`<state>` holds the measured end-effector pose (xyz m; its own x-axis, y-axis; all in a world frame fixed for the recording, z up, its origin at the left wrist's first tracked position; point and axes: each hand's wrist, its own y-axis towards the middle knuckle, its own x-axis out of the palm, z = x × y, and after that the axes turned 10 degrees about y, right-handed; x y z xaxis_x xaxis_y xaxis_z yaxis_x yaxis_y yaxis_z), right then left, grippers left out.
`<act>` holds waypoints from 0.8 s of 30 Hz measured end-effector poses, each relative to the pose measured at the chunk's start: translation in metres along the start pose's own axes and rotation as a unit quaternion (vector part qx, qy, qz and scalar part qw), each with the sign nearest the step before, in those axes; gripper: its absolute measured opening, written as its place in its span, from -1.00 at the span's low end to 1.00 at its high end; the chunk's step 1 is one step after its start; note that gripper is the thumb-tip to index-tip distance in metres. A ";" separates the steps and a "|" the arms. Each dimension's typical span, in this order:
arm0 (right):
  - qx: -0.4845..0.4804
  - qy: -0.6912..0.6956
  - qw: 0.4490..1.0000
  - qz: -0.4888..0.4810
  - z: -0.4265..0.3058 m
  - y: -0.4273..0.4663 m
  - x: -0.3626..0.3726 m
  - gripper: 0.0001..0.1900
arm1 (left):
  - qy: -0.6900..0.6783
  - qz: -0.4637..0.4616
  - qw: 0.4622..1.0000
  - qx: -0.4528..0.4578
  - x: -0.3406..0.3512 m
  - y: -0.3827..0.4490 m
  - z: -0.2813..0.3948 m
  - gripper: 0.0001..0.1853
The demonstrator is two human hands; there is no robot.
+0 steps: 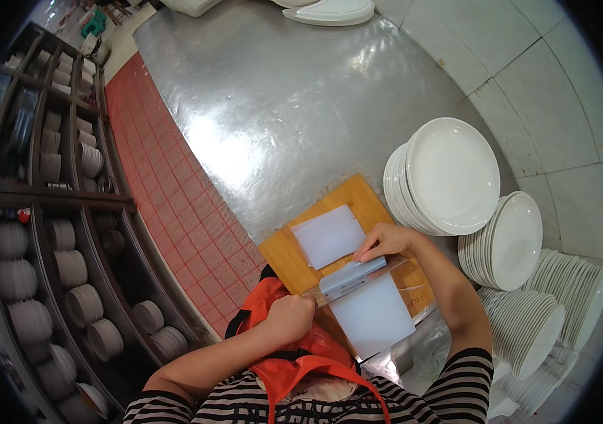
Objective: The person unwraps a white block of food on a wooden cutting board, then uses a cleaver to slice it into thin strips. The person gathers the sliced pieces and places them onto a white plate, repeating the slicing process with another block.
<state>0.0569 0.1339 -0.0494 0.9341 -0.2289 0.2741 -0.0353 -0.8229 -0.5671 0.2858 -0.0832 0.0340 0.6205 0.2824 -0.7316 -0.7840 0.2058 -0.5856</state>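
Observation:
A wooden board (pixel 280 254) lies at the near edge of the metal table. My left hand (pixel 292 317) is closed around one end of a flat, clear strip, perhaps a ruler or a blade (pixel 357 285). My right hand (pixel 386 241) pinches the lifted edge of a bluish-white sheet (pixel 348 274) that curls up along the strip. On the near side of the strip lies a stack of whitish sheets (pixel 373 317). A separate pale stack of sheets (pixel 329 237) rests on the far part of the board. The material of the sheets cannot be told.
Stacks of white plates (pixel 452 175) stand on the right, by a tiled wall (pixel 540 95). The metal table (pixel 280 106) stretches away ahead. On the left are a red mat (pixel 174 201) and a dark shelf unit (pixel 57 196) with crockery. Clear plastic (pixel 431 350) lies near the board's right corner.

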 end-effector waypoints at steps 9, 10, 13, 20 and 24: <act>0.011 0.023 0.997 -0.066 0.014 0.010 -0.008 -0.55 | -0.024 0.014 0.999 -0.036 0.014 0.007 -0.011 -0.80; 0.034 0.043 0.996 -0.070 0.014 0.011 -0.008 -0.54 | -0.037 0.008 0.999 -0.031 0.008 0.009 -0.014 -0.79; 0.015 0.029 0.998 -0.056 0.010 0.015 -0.011 -0.52 | -0.062 -0.012 0.998 -0.002 -0.014 0.021 -0.036 -0.78; 0.033 0.074 0.996 -0.037 0.007 0.017 -0.012 -0.51 | -0.039 -0.063 0.996 0.057 -0.042 0.043 -0.065 -0.78; 0.033 0.149 0.987 -0.045 0.024 0.020 -0.011 -0.53 | -0.062 -0.016 0.997 0.037 -0.030 0.019 -0.042 -0.80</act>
<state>0.0541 0.1321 -0.0822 0.7855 -0.3074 0.5372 0.0761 -0.8134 -0.5767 0.2523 -0.1267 0.0303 0.6421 0.3872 -0.6616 -0.7657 0.2829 -0.5776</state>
